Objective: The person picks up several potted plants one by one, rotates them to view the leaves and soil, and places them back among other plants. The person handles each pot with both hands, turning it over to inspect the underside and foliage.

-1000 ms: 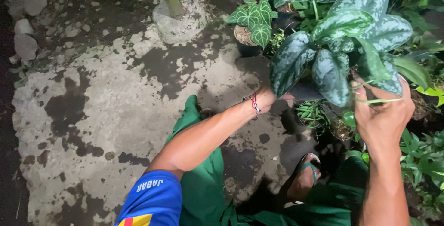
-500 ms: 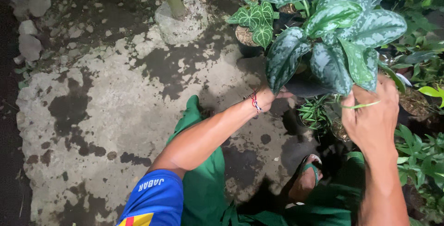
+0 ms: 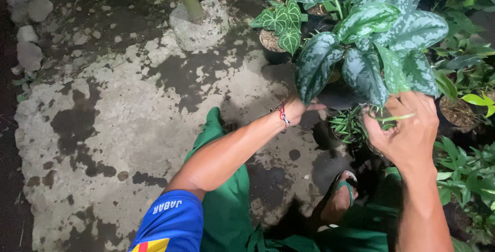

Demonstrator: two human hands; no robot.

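A potted plant with big silver-spotted green leaves [image 3: 371, 40] fills the upper right. My left hand [image 3: 296, 108], with a red cord on its wrist, reaches under those leaves and grips the plant's dark pot [image 3: 335, 96]; a leaf hides most of the fingers. My right hand [image 3: 405, 131] is closed just below the foliage, pinching a thin green stem [image 3: 398, 118] between thumb and fingers. A small grassy plant [image 3: 348, 126] sits right under the pot, between my hands.
A second pot with veined green leaves [image 3: 281, 25] stands behind. More potted greenery [image 3: 464, 169] crowds the right edge. A round concrete base with a post [image 3: 198, 22] is at the top. Patchy wet concrete [image 3: 113, 128] lies left, stones [image 3: 28, 30] beyond. My sandalled foot [image 3: 340, 200] is below.
My right hand has shifted a little left, closing in under the spotted leaves with the stem in it. The left hand and the pot have barely moved.
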